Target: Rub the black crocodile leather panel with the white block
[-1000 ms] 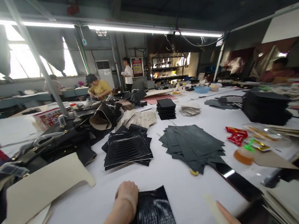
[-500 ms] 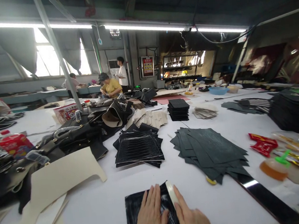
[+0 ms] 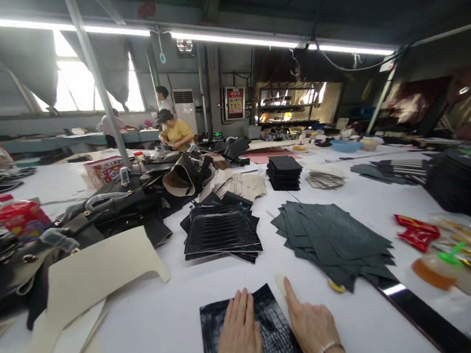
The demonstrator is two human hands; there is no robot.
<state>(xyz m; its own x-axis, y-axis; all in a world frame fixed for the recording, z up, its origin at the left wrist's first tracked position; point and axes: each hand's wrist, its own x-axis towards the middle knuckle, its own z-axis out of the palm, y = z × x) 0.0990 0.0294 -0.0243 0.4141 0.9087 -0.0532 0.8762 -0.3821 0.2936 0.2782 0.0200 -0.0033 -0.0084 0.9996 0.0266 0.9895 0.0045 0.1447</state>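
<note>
While both your palms lie flat on the black croc-embossed panel (image 3: pixel 250 330) at the near edge of the white table (image 3: pixel 158 328), nothing is gripped: your left hand (image 3: pixel 239 334) rests open on its middle, and your right hand (image 3: pixel 312 324) presses its right edge with the forefinger stretched beside a pale scraper tool (image 3: pixel 280 284), though I cannot tell whether you are pinching that tool. The likely trouble is the glossy panel sliding under uneven pressure, since only flat palms hold it. The fanned pile of dark green pieces (image 3: pixel 333 239) lies just beyond your right hand, so a wide sweep could scatter it or knock the small yellow disc (image 3: pixel 336 286).
</note>
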